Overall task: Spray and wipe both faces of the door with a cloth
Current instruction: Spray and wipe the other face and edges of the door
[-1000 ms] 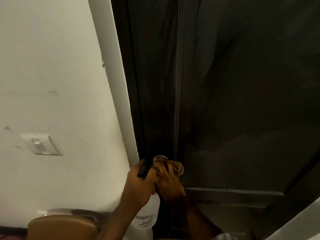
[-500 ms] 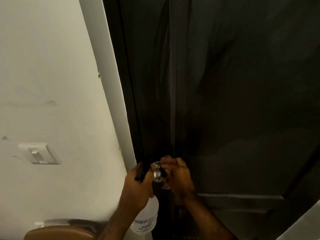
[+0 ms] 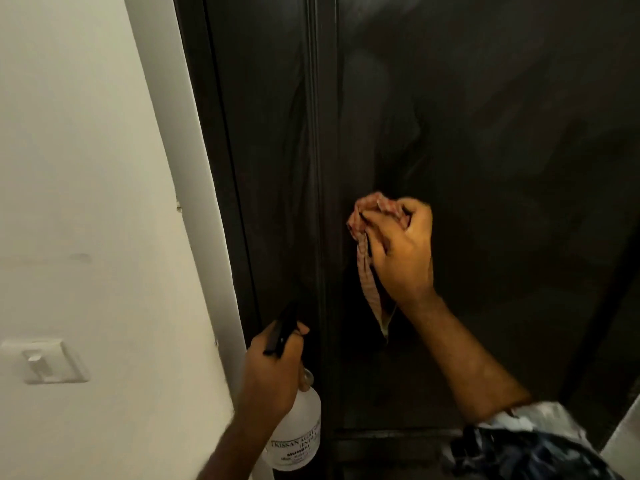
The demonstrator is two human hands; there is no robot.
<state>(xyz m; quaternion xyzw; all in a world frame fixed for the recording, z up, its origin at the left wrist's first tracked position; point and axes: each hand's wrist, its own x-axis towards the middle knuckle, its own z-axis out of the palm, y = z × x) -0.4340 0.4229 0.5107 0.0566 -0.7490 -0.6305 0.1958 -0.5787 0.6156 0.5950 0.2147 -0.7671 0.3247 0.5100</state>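
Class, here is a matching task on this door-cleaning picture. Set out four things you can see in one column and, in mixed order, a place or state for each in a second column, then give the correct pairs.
Things
1. red-and-white checked cloth
2. clear plastic spray bottle with a black trigger head
3. white wall switch plate
4. dark brown panelled door

Places or states
A. on the pale wall, lower left
B. bunched in the right hand against the door
C. fills the middle and right of the view
D. gripped by the left hand, low beside the door frame

Pairs: 1-B, 2-D, 3-A, 4-C
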